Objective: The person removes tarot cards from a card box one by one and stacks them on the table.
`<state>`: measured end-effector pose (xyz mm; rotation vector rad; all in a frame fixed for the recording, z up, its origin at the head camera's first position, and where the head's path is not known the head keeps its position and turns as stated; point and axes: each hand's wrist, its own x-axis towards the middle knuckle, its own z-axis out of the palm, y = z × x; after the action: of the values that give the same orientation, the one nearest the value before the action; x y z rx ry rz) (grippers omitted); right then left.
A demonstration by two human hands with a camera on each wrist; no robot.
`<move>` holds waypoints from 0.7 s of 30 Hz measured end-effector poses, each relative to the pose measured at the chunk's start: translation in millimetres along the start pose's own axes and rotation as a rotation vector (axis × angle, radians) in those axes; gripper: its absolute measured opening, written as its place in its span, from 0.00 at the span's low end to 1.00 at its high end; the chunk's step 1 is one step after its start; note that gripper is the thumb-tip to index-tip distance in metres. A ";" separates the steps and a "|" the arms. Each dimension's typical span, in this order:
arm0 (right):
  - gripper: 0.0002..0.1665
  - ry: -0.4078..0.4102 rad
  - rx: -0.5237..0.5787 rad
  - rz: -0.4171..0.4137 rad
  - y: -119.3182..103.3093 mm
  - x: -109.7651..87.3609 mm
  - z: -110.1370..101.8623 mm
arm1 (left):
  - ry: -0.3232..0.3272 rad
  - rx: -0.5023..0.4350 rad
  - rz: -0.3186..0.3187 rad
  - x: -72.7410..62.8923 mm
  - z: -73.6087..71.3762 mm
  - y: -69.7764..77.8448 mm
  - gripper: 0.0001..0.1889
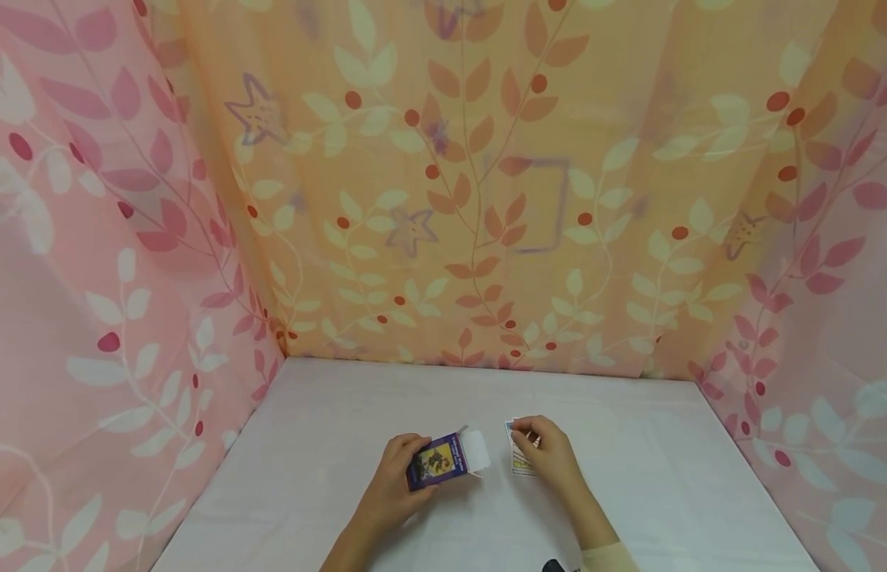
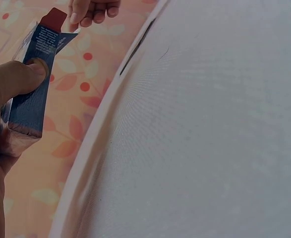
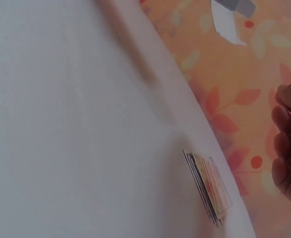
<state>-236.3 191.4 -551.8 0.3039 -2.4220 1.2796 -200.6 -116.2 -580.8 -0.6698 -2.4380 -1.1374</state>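
Observation:
My left hand (image 1: 395, 486) grips a small purple-blue card box (image 1: 438, 463) with a yellow picture on its face. The box's white end flap (image 1: 476, 450) stands open, pointing right. In the left wrist view, the thumb (image 2: 33, 77) presses along the box's dark blue narrow side, and a reddish flap sticks out at its end. A small stack of cards (image 3: 212, 191) lies on the table, slightly fanned. My right hand (image 1: 553, 454) is above these cards, overlapping them in the head view. Its fingers are loosely bent, and the right wrist view shows nothing between them.
A white-covered table (image 1: 329, 429) spreads under both hands. Leaf-patterned curtains (image 1: 386, 262) hang behind it and at both sides. A small dark object (image 1: 553, 566) shows at the bottom edge near the right sleeve (image 1: 610, 558).

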 end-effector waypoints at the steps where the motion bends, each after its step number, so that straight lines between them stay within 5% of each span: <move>1: 0.08 -0.002 0.005 0.001 -1.7 -0.8 0.3 | -0.001 0.002 -0.003 0.2 -0.2 0.3 0.42; 7: 0.08 -0.022 0.022 0.009 -12.8 -7.6 0.1 | -0.020 -0.011 -0.034 0.1 -1.4 2.4 0.42; 21: 0.06 -0.065 -0.003 0.002 -25.0 -16.4 8.5 | 0.002 0.009 0.015 -0.9 -0.7 -0.8 0.43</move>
<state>-214.5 170.6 -544.5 0.3481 -2.4790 1.2856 -200.2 -117.4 -581.3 -0.6828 -2.4307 -1.1205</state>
